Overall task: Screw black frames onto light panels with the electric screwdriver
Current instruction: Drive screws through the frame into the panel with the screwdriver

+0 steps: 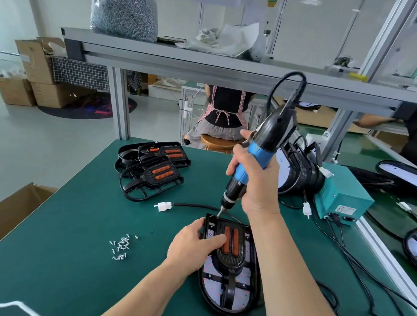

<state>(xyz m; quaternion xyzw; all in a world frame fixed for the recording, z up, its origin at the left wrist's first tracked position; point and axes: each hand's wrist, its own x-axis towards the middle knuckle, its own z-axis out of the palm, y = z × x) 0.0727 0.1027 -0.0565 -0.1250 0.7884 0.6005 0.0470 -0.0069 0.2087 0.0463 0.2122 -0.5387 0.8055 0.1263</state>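
Note:
A light panel [244, 295] lies on the green table [57, 258] in front of me, with a black frame [229, 261] carrying two orange strips on top of it. My left hand [193, 246] grips the frame's upper left part, fingers curled over it. My right hand [252, 183] holds the blue and black electric screwdriver [257, 156] upright. Its bit touches the frame's top left corner. A small heap of silver screws [121, 247] lies left of the panel.
Several spare black frames [151, 168] are stacked at the table's back left. More light panels [298, 170] and a teal power box [341, 195] with cables stand at the right. A cardboard box [3, 214] sits left. Two people work beyond.

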